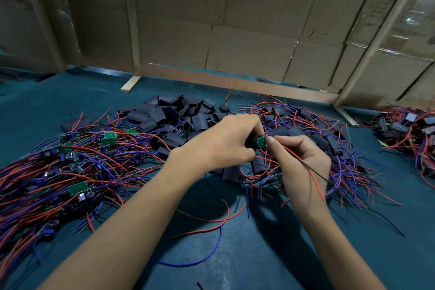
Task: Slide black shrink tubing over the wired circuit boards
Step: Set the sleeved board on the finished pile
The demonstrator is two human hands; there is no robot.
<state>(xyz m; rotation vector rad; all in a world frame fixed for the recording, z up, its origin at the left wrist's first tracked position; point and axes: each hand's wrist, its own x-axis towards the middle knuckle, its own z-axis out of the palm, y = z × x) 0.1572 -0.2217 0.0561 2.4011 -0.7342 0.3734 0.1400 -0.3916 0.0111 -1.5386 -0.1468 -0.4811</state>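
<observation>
I see the teal work surface (235, 254) backed by a cardboard partition (235, 19) on wooden battens. I note the largest mass on it: a heap of bare wired boards (70, 162) at the left, green boards tangled in red and blue leads. Behind the hands lies a pile of cut black tubing pieces (174, 115), loosely stacked. To the right of centre I see a spread of sleeved units (317, 139) with their leads fanned outward, and at the far right edge a separate smaller heap (404, 134) of similar items.

I observe both forearms entering from the bottom and meeting at centre, above the surface. The left hand (226, 143) has its fingers curled around a black tubing piece (250, 142), mostly hidden by the fingers. A small green circuit board (261, 142) shows at the tube's right end, between the two hands. How far it sits inside the tube I cannot tell. The right hand (303, 162) pinches at the board's edge with thumb and forefinger, the other fingers curled, and a red lead (313, 176) and a black lead run from the board across its palm toward the wrist.

Loose red, blue and black wires (211, 226) lie on the surface under the forearms.
</observation>
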